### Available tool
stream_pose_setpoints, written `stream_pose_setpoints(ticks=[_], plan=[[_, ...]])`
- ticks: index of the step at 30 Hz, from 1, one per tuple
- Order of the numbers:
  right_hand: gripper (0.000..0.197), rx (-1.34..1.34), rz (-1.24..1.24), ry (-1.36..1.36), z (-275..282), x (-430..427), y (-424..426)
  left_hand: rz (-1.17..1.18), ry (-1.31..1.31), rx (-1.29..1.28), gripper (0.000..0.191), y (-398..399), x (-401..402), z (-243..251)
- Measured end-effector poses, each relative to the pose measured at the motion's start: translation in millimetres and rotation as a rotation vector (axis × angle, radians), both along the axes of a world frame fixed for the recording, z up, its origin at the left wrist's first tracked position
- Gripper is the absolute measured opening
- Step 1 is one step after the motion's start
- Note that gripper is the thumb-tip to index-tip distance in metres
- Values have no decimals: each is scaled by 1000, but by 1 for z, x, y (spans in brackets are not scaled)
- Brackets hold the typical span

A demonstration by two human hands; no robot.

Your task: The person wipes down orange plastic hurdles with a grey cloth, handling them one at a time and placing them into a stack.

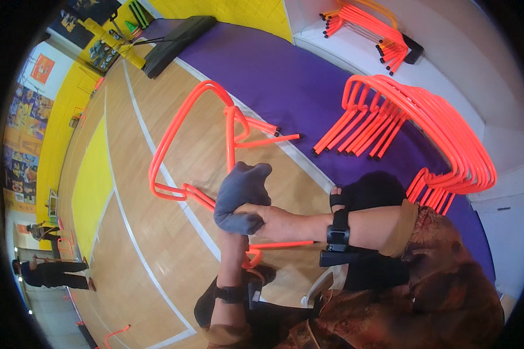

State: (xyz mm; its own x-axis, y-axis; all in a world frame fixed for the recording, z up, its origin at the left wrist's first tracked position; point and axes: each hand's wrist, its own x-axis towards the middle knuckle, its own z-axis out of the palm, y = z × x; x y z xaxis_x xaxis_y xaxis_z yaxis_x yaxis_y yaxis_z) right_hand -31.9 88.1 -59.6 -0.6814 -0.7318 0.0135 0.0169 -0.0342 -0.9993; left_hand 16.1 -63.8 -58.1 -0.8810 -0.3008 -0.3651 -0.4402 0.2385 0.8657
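Note:
A grey cloth (243, 192) is bunched at the end of my left forearm (233, 266) and covers my left hand. Its fingers are hidden, so their grip does not show. My right hand (264, 219) reaches in from the right and grips the lower part of the cloth near the left wrist. Just behind the cloth is an orange tubular training hurdle (230, 139). One of its tubes runs down to the cloth, which hides part of it. Another orange tube (284, 245) shows below my right forearm.
Several nested orange hurdles (436, 126) stand on the purple floor (262, 70) at right. More hurdles (371, 30) lie on a white ledge behind. A padded yellow stand (126, 50) has a dark base (179, 43). Two people (54, 274) stand far off at left.

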Motion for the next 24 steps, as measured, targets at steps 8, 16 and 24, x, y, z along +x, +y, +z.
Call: stream_pose_setpoints(ticks=[8,16,24], plan=[[20,-231,-179,-296,24,-36,-6,-23,-50,-155,20,7,15,20],[19,-697,-704,-309,40,-140,33,-150,-21,-173,18,6,48,21],[29,-362,-673,40,34,-101,13,-105,54,-60,14,-2,53,13]])
